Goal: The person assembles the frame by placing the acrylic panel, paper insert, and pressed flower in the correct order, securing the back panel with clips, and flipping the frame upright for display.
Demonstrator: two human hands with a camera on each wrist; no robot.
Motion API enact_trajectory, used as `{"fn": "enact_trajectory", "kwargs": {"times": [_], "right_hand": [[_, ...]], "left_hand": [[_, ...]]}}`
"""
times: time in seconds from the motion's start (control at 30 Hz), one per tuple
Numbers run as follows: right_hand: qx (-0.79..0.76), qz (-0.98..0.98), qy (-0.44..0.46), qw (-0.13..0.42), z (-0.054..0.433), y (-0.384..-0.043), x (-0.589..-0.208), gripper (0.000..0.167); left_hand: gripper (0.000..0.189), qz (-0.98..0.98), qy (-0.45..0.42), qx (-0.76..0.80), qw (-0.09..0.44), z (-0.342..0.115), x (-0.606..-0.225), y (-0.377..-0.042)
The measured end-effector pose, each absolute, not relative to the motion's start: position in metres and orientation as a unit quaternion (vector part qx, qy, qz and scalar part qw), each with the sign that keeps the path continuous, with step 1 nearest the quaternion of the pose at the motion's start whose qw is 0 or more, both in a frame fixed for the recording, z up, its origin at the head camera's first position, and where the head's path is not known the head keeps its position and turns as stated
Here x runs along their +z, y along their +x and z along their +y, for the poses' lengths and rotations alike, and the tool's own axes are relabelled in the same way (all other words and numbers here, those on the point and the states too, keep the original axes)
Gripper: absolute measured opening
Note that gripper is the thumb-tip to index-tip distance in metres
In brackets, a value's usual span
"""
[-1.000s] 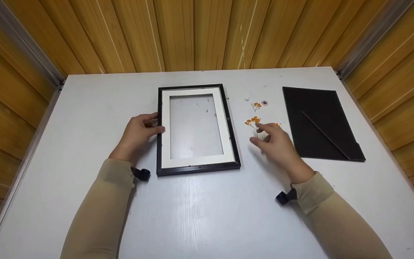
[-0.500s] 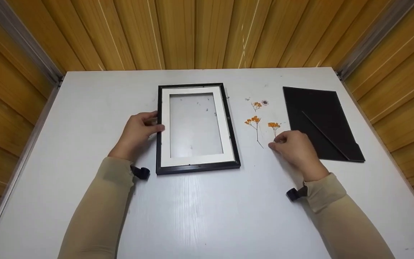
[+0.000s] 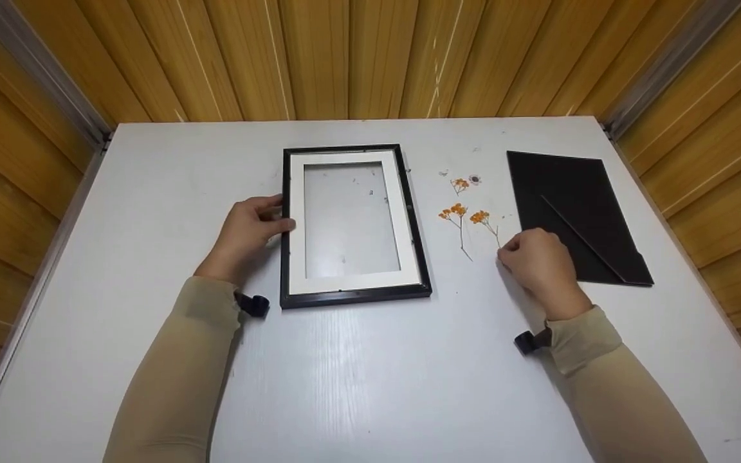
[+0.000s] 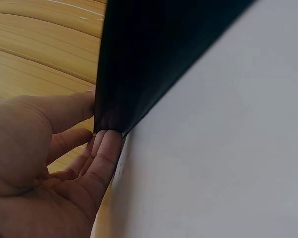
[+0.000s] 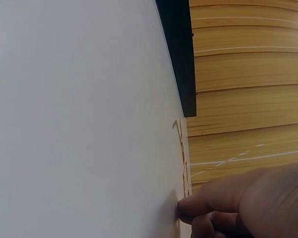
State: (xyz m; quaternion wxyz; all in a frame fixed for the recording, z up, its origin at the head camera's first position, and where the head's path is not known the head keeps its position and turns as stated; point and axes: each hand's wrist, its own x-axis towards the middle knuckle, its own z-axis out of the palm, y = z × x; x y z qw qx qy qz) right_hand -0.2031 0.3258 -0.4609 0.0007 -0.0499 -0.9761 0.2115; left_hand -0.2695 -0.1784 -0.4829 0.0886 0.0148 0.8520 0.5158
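Note:
A black picture frame (image 3: 420, 257) with a white mat (image 3: 351, 283) inside lies on the white table. My left hand (image 3: 240, 235) holds its left side, thumb on top and fingers against the outer edge; the left wrist view shows them at the dark frame (image 4: 144, 54). To the right of the frame, my right hand (image 3: 541, 267) pinches the stem end of an orange dried flower sprig (image 3: 481, 217); its fingertips are low at the tabletop. A second, longer orange sprig (image 3: 454, 211) lies just left of it. Curled fingers hide the stem's tip.
Beyond the sprigs lie a small orange sprig (image 3: 460, 184), a pale flower with a dark centre (image 3: 475, 179) and a tiny pale piece (image 3: 443, 173). A black backing board (image 3: 570, 186) with a stand leg is at right. Wooden panels (image 3: 370, 58) wall the table's back.
My right hand moved right from over the longer sprig to the other sprig's stem. That sprig has tilted, its flower head shifting left. The left hand stays on the picture frame.

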Motion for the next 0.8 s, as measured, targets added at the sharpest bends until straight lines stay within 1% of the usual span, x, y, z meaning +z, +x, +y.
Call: {"fn": "enact_trajectory", "kwargs": {"times": [0.27, 0.5, 0.7, 0.8], "right_hand": [[0.218, -0.974, -0.057, 0.003, 0.328, -0.206, -0.464, 0.019], [0.255, -0.964, -0.063, 0.031, 0.324, -0.204, -0.458, 0.016], [0.268, -0.96, -0.039, 0.069, 0.296, -0.209, -0.446, 0.015], [0.274, -0.958, -0.021, 0.078, 0.277, -0.216, -0.436, 0.015]], "left_hand": [[0.065, 0.859, 0.012, 0.506, 0.08, -0.177, -0.484, -0.269], [0.067, 0.857, 0.014, 0.509, 0.076, -0.172, -0.491, -0.268], [0.062, 0.856, 0.016, 0.512, 0.065, -0.173, -0.49, -0.268], [0.062, 0.854, 0.012, 0.517, 0.059, -0.174, -0.488, -0.27]]}}
